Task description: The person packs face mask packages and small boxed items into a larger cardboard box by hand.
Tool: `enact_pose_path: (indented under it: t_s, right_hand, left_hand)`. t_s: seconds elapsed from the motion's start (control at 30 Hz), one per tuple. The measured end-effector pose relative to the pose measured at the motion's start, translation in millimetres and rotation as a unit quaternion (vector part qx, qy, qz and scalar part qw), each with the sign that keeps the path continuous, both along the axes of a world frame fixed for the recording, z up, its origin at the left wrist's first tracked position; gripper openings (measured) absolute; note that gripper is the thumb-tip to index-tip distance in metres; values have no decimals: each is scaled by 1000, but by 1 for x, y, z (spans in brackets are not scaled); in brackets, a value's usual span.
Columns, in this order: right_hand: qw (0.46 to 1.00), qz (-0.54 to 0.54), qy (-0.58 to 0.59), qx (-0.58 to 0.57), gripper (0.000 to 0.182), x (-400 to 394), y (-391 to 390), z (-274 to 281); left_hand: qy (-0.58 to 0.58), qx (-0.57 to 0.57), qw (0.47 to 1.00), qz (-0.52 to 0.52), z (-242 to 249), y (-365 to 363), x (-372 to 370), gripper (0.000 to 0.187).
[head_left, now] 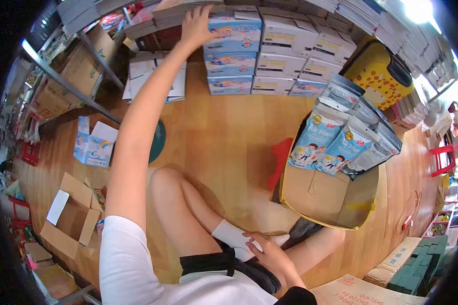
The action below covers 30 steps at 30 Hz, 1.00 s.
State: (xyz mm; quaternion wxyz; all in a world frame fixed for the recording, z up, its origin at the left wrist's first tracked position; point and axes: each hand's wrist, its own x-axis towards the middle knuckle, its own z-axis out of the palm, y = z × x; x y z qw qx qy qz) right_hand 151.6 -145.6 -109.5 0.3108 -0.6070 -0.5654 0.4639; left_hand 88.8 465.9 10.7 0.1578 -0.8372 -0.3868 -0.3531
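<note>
My left hand is stretched far forward at the top left corner of a stack of small cartons. Its fingers are spread, and the thumb lies across the front of the top blue-and-white carton. Whether it grips the carton is not clear. My right hand rests low in my lap by my white sock, fingers loosely apart and holding nothing. To the right, a cardboard box with a yellow rim holds several upright blue and grey pouches.
White cartons adjoin the blue ones. A yellow giraffe-patterned bin stands behind the pouches. At left are a blue-and-white open carton and an open brown box. Something red sits beside the yellow-rimmed box. Metal shelving borders the left.
</note>
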Motion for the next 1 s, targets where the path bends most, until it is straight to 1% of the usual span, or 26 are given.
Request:
enact_pose_path:
  t_s: [0.03,0.07,0.17,0.2,0.23,0.27,0.3,0.33,0.37,0.4,0.47,0.53,0.6,0.67,0.7,0.73,0.77,0.8,0.83,0.87,0.9,0.93,0.97,1.0]
  right_hand:
    - [1000,-6,0,-3,28,2,-6,-4]
    - [998,-21,17,-65,28,5,-12,-3]
    - [986,-82,56,-136,28,11,-21,-7]
    - [984,-96,57,-140,28,13,-22,-9]
    - [982,-109,58,-142,28,17,-22,-12]
    - [980,-123,59,-143,28,20,-22,-14]
    - [984,-120,36,-128,28,23,-22,-20]
    - [987,-117,13,-113,28,26,-22,-26]
    - [989,-113,-12,-97,28,27,-21,-31]
    - [990,-115,9,-83,27,28,-12,-22]
    - [993,-104,10,-55,28,28,-6,-20]
    - [994,-97,7,-43,29,25,-4,-16]
    - [995,-90,5,-41,29,22,1,-11]
    - [997,-74,15,2,30,16,9,-3]
    - [997,-66,21,23,31,13,14,2]
    - [996,-59,32,54,33,9,20,7]
    - [993,-71,10,89,33,4,27,15]
    - [989,-82,-12,123,34,-2,35,24]
    - [982,-94,-38,158,34,-5,43,30]
    - [976,-96,-65,184,38,-8,49,32]
    - [969,-103,-89,206,40,-10,57,35]
    - [961,-111,-114,228,41,-12,66,37]
    - [952,-119,-138,245,43,-11,74,37]
    - [944,-122,-186,243,45,-8,81,24]
  left_hand:
    - [70,21,996,42,1,14,7,102]
    - [145,-7,989,31,7,19,8,104]
    - [184,-57,978,79,-5,52,16,100]
    - [171,52,983,36,-14,65,12,109]
    - [155,162,975,-8,-24,80,6,118]
    - [145,198,969,-36,-30,95,4,124]
    - [136,234,961,-63,-36,109,2,129]
    - [128,209,967,-76,-22,88,3,122]
    - [104,155,979,-85,-10,65,4,115]
    - [76,101,988,-92,3,36,5,107]
    - [63,64,991,-100,26,-24,-6,93]
    - [80,69,989,-104,35,-76,-32,89]
    - [98,76,987,-105,36,-126,-64,88]
    - [129,59,983,-119,26,-172,-98,89]
    - [134,8,984,-117,20,-197,-112,89]
    - [118,-100,980,-126,12,-223,-123,87]
    - [139,-83,972,-168,-8,-233,-136,85]
    - [137,-110,962,-210,-24,-247,-143,80]
    - [126,-176,944,-250,-50,-257,-152,80]
    - [159,-215,919,-289,-75,-265,-160,84]
    - [203,-228,903,-303,-95,-277,-163,90]
    - [229,-283,881,-301,-121,-289,-167,96]
    - [227,-288,874,-319,-140,-292,-166,96]
    - [224,-298,864,-338,-160,-298,-164,97]
